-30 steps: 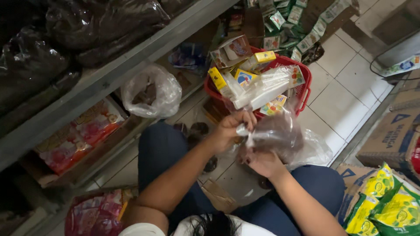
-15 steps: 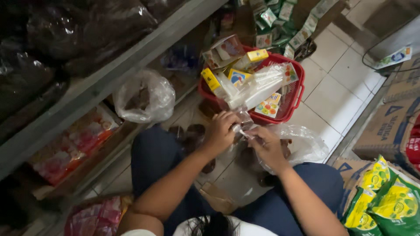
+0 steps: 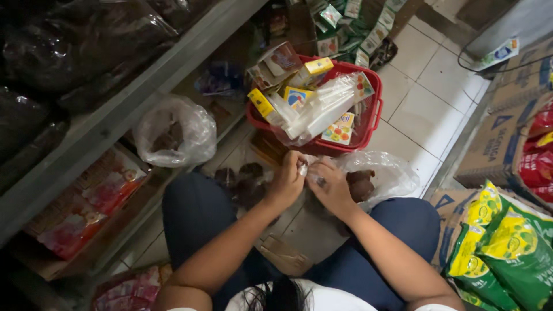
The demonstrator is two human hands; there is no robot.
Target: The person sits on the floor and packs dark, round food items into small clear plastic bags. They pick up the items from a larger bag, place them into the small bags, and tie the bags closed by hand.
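I sit on a tiled floor with both hands together over a small clear plastic bag (image 3: 303,169) of dark brown lumps. My left hand (image 3: 286,181) pinches the twisted neck of the bag from the left. From the right, my right hand (image 3: 328,184) grips the same neck. A larger clear bag (image 3: 377,175) with more brown lumps lies just right of my hands. Several small filled dark bags (image 3: 245,181) lie on the floor to the left of my left hand.
A red basket (image 3: 371,112) full of small boxes and plastic sleeves stands beyond my hands. A knotted clear bag (image 3: 173,132) rests by a metal shelf (image 3: 115,121) at left. Green and yellow packets (image 3: 495,247) and cardboard boxes (image 3: 501,138) stand at right.
The small bag was held up and spun a second ago; it has come down toward the floor, and both hands have closed in tight on its neck.
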